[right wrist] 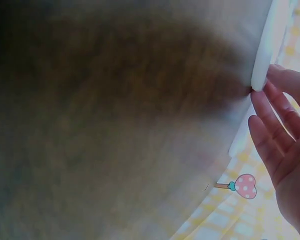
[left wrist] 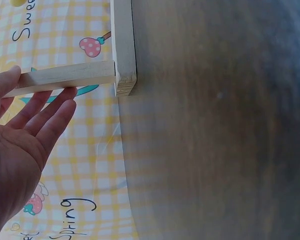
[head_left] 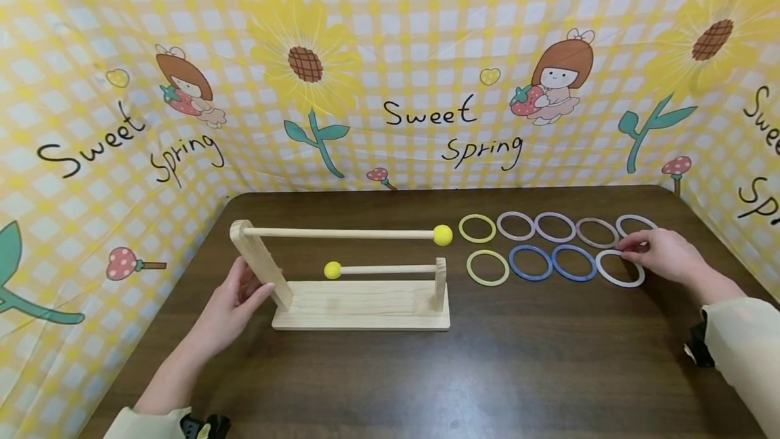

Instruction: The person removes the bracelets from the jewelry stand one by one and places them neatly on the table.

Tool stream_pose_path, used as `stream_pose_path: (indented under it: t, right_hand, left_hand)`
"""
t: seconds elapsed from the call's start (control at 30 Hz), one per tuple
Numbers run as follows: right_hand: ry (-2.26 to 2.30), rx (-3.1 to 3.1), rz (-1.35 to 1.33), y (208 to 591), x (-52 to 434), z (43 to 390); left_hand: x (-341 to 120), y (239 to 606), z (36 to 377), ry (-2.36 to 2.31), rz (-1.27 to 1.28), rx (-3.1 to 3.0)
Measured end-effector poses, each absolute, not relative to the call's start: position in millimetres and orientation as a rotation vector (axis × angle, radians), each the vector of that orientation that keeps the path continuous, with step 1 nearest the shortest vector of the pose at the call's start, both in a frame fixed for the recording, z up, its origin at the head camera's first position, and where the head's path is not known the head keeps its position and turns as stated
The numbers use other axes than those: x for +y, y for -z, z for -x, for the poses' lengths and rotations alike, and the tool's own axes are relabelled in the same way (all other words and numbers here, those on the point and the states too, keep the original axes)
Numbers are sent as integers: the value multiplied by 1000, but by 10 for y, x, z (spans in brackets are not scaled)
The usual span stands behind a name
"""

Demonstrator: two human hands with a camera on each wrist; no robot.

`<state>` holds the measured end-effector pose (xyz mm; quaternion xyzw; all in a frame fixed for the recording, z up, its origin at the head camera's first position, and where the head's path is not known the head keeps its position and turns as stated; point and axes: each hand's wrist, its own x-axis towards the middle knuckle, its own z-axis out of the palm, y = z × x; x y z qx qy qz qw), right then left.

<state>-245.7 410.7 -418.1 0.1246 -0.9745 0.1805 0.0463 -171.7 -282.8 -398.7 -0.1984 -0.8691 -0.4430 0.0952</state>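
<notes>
My left hand (head_left: 234, 300) holds the tall left post (left wrist: 74, 74) of a pale wooden stand (head_left: 365, 320), thumb on one side and fingers on the other. A long rod (head_left: 341, 234) reaches right from this post to a yellow ball (head_left: 443, 235). From the short right post (head_left: 440, 286), a shorter rod (head_left: 390, 269) points left, tipped with another yellow ball (head_left: 332, 270). Over at the right, my right hand (head_left: 667, 256) pinches the edge of a white ring (right wrist: 263, 55) at the end of the front row. Both rods are bare.
Beyond the stand, several rings lie in two rows, including a yellow ring (head_left: 478, 242), a blue ring (head_left: 531, 280), a lilac ring (head_left: 516, 239) and a mauve ring (head_left: 597, 247). A patterned cloth (head_left: 426, 53) hangs around the brown table (head_left: 487, 371) at the back and sides.
</notes>
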Motion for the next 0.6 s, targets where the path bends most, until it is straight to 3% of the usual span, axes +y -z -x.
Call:
stream_pose_path:
  t: [0.33, 0.6]
  right_hand:
    - [-761, -2793, -384, 4047, 4037, 2337]
    - [-850, -2626, -558, 3783, 3771, 2213]
  left_hand:
    - [-2838, 3955, 1699, 1307, 579, -2599]
    - [-2885, 3898, 1723, 1236, 622, -2610]
